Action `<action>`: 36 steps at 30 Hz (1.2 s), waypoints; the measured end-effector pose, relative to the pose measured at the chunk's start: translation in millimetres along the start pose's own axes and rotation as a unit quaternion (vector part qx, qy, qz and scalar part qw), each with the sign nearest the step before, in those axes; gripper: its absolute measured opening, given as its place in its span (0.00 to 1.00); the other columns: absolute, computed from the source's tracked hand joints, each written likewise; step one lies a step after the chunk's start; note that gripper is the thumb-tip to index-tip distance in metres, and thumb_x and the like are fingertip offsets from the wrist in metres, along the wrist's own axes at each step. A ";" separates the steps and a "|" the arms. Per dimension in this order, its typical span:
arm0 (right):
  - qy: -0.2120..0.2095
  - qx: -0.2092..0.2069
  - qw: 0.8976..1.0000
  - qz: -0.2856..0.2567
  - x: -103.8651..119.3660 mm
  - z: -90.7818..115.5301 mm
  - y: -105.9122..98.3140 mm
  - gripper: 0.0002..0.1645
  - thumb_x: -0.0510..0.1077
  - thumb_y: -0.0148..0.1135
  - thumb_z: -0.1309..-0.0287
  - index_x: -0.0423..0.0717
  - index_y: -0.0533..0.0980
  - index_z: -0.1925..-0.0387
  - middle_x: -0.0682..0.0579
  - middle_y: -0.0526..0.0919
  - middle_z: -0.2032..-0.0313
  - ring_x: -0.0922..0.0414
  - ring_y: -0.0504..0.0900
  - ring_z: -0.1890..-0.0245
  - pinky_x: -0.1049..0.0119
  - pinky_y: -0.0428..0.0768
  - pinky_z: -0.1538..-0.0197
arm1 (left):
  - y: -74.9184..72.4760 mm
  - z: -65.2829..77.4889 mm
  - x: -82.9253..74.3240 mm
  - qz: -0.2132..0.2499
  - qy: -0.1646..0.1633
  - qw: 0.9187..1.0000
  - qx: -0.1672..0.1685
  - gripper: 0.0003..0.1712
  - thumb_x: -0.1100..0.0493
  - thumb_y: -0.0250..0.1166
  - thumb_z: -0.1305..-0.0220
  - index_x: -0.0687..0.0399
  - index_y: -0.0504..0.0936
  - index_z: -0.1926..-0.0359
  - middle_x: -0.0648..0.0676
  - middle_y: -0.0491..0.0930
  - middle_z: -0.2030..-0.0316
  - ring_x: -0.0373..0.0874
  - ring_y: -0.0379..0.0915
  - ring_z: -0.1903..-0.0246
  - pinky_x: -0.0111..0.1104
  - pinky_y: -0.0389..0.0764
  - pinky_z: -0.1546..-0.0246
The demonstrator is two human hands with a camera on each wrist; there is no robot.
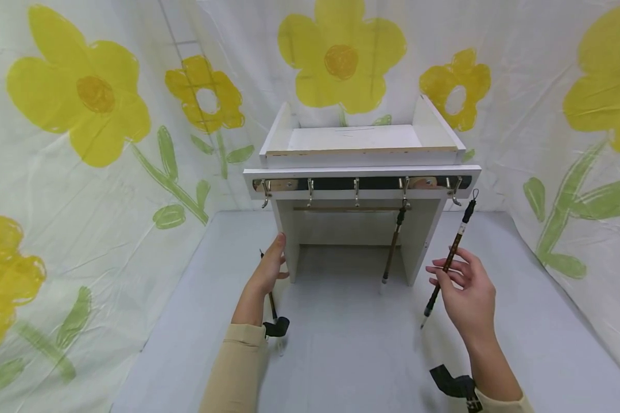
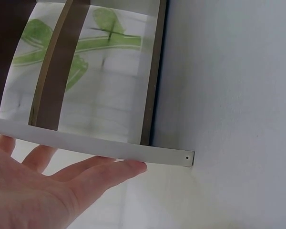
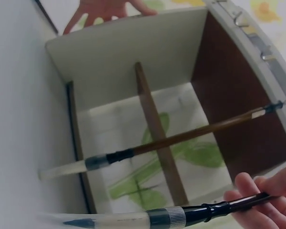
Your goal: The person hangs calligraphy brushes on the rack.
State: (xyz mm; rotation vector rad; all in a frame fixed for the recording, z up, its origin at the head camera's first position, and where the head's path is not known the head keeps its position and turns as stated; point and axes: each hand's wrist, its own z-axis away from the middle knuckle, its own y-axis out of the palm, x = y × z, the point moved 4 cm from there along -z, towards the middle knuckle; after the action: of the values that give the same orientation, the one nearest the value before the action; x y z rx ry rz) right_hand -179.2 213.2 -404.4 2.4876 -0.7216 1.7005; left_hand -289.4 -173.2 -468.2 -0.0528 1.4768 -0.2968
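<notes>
My right hand [image 1: 470, 292] pinches a dark-handled calligraphy brush [image 1: 461, 229] between thumb and fingers, tilted, its cord loop up near the rightmost hook and its tip down. In the right wrist view, a clear sleeve surrounds that brush's dark tip [image 3: 78, 223]. A second calligraphy brush [image 1: 393, 248], brown-handled, hangs from a hook of the white shelf unit [image 1: 361, 173], tip downward. At the unit's left side panel, my left hand [image 1: 268, 269] rests with extended fingers [image 2: 105, 176] against the board. Another brush [image 1: 272, 303] lies left of the unit, partly hidden by my left arm.
A metal rail with several hooks [image 1: 356, 189] runs along the unit's front. An open-topped tray section [image 1: 361, 137] forms its upper part. The unit stands on a pale table [image 1: 341, 344], with a flower-printed curtain [image 1: 150, 74] behind and at both sides.
</notes>
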 end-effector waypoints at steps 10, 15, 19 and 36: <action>-0.070 0.017 0.997 -0.030 22.7 6.5 0.0 0.34 0.23 0.62 0.40 0.42 0.69 0.34 0.44 0.85 0.56 0.66 0.88 0.59 0.71 0.86 0.59 | 0.5 -0.7 -0.7 -0.002 0.002 1.000 -0.004 0.52 0.20 0.30 0.31 0.44 0.39 0.18 0.58 0.38 0.19 0.68 0.47 0.24 0.61 0.74 0.39; -0.092 0.042 0.994 -0.051 30.6 8.4 4.9 0.35 0.22 0.62 0.41 0.42 0.70 0.34 0.42 0.85 0.56 0.64 0.89 0.58 0.70 0.86 0.59 | 0.1 -1.5 0.8 -0.002 -0.002 1.000 -0.008 0.53 0.20 0.30 0.32 0.44 0.39 0.18 0.58 0.38 0.19 0.69 0.48 0.25 0.61 0.74 0.39; -0.106 0.054 0.992 -0.052 33.3 9.9 7.5 0.35 0.21 0.62 0.41 0.41 0.69 0.34 0.42 0.84 0.56 0.65 0.88 0.58 0.71 0.86 0.59 | -0.1 -1.2 0.5 0.002 -0.002 1.000 -0.004 0.52 0.21 0.31 0.31 0.45 0.40 0.18 0.59 0.38 0.19 0.69 0.47 0.24 0.61 0.73 0.38; -0.153 0.111 0.980 -0.055 43.1 18.7 24.9 0.36 0.20 0.62 0.43 0.38 0.69 0.34 0.41 0.85 0.56 0.65 0.88 0.57 0.71 0.86 0.58 | -0.3 -1.0 0.0 0.006 -0.006 1.000 -0.007 0.53 0.19 0.32 0.32 0.44 0.40 0.18 0.57 0.38 0.19 0.67 0.47 0.24 0.60 0.73 0.38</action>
State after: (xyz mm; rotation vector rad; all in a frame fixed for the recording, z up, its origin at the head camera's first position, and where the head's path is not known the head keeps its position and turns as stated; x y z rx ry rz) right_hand -160.3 170.6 -379.0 2.9225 -0.4176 1.4500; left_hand -290.5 -173.3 -468.2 -0.0565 1.4671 -0.2769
